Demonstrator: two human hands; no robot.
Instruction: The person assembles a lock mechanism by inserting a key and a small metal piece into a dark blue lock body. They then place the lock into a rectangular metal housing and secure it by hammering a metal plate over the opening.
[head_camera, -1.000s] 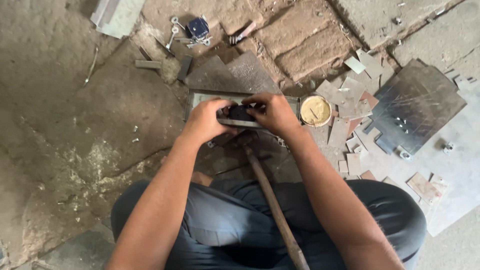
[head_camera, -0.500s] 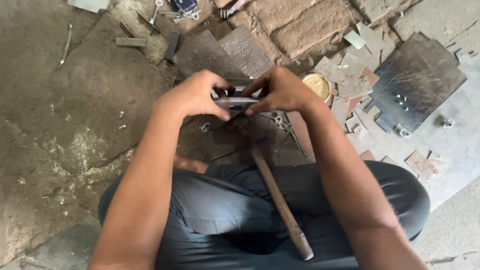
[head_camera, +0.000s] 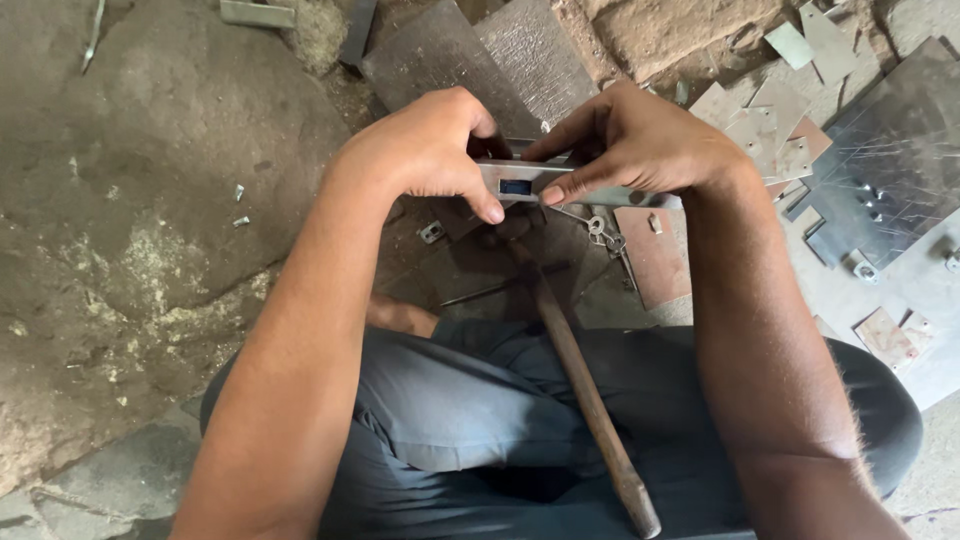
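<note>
Both hands were up on the job from where I watched. The left hand (head_camera: 425, 150) was curled tight over one end of a small metal bracket (head_camera: 520, 180), thumb tip pressed on its near face. The right hand (head_camera: 640, 140) pinched the other end, forefinger stretched along the top edge and thumb underneath. So both hands were closed on that piece, which sat between them, held just above the ground in front of the knees, with a small rectangular slot showing in its middle.

The wooden hammer handle (head_camera: 590, 400) lay loose across the lap, running from near the bracket down toward me; the hammer's head was hidden under the hands, so I couldn't tell how it sat. A bent wire with a ring (head_camera: 597, 226) lay just below the right thumb. Off to the right were scattered metal offcuts (head_camera: 770, 130) and a dark steel sheet (head_camera: 890, 150) with bolts on it; a textured grey plate (head_camera: 480, 60) lay on the far side.

My worry was the grip: fingertips only, on thin, sharp-looking metal. If it twisted, I judged it could nick a thumb or drop among the offcuts. That handle looked unsecured too; a shift of the knee might have rolled it off.
</note>
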